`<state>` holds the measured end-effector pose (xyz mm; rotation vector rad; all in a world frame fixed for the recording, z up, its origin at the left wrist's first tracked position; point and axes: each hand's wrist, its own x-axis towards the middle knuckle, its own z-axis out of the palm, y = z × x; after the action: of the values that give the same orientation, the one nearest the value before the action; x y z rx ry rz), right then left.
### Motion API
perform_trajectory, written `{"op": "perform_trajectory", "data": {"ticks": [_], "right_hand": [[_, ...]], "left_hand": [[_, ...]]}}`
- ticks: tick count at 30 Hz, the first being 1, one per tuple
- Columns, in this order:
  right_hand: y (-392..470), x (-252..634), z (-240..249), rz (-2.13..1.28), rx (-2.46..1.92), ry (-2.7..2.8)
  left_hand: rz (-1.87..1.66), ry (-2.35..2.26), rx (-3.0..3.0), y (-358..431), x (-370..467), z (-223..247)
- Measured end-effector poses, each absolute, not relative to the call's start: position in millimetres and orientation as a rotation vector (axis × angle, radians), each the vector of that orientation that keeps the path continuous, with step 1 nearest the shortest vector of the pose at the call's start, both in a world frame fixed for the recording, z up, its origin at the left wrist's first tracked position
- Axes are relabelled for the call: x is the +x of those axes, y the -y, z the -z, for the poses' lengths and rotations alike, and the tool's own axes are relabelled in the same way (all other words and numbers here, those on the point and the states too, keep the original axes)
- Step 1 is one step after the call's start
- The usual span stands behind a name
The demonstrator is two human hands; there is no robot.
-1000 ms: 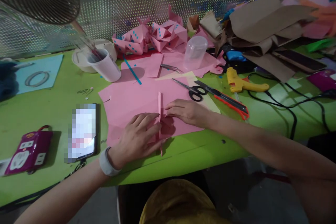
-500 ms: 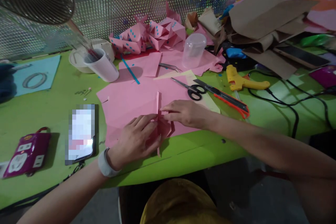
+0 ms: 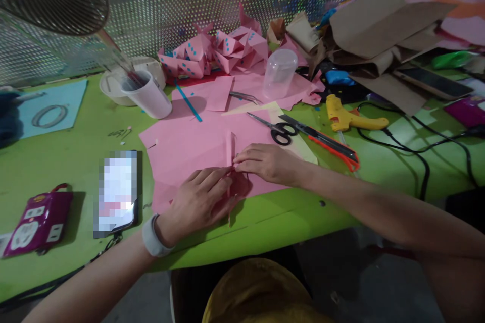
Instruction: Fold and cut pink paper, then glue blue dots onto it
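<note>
A narrow folded strip of pink paper (image 3: 229, 145) stands out from the folded piece between my hands, above a large pink sheet (image 3: 182, 146). My left hand (image 3: 202, 192), with a grey band at the wrist, is closed on the near part of this paper, fingers over the fold. From the right, my right hand (image 3: 267, 163) pinches the paper's right side, fingertips close to the left ones. Part of the folded paper is hidden under the fingers. Black-handled scissors (image 3: 281, 133) lie just beyond my right hand, beside a red and black utility knife (image 3: 326, 142).
A yellow glue gun (image 3: 356, 120) with black cables lies to the right. Folded pink paper shapes with blue dots (image 3: 193, 55), a clear plastic cup (image 3: 280, 73) and tweezers (image 3: 244, 96) are behind. At left are a white cup (image 3: 151, 96), a phone (image 3: 118, 192) and a purple power box (image 3: 40, 222).
The upright pink strip has turned slightly, showing a broader face. My left fingertips have shifted a little right, toward the right hand, which has barely moved.
</note>
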<state>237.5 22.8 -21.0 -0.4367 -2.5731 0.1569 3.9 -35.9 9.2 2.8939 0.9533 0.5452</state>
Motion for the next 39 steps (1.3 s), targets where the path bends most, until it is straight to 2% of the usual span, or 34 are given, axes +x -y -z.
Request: {"op": "perform_trajectory", "data": {"ticks": [6,11,14,24,32,39], "right_hand": [[-19,235,18,-0.244,-0.518,2.566],[-15,232,8,-0.459,-0.792,2.549],[-15,231,3,-0.509,-0.774,2.563],[-16,229,-1,-0.174,-0.657,2.795],[-5,221,5,-0.545,-1.09,2.348],[1,216,16,-0.441,-1.233,2.224]], "left_hand": [[-0.529,-0.961,2.917,36,4,-6],[-0.534,-0.984,2.884,37,3,-5],[-0.551,-0.975,2.879,38,1,-2],[-0.564,-0.951,2.915,38,0,1],[-0.543,-0.985,2.871,39,-1,3],[-0.559,-0.991,2.888,38,2,0]]}}
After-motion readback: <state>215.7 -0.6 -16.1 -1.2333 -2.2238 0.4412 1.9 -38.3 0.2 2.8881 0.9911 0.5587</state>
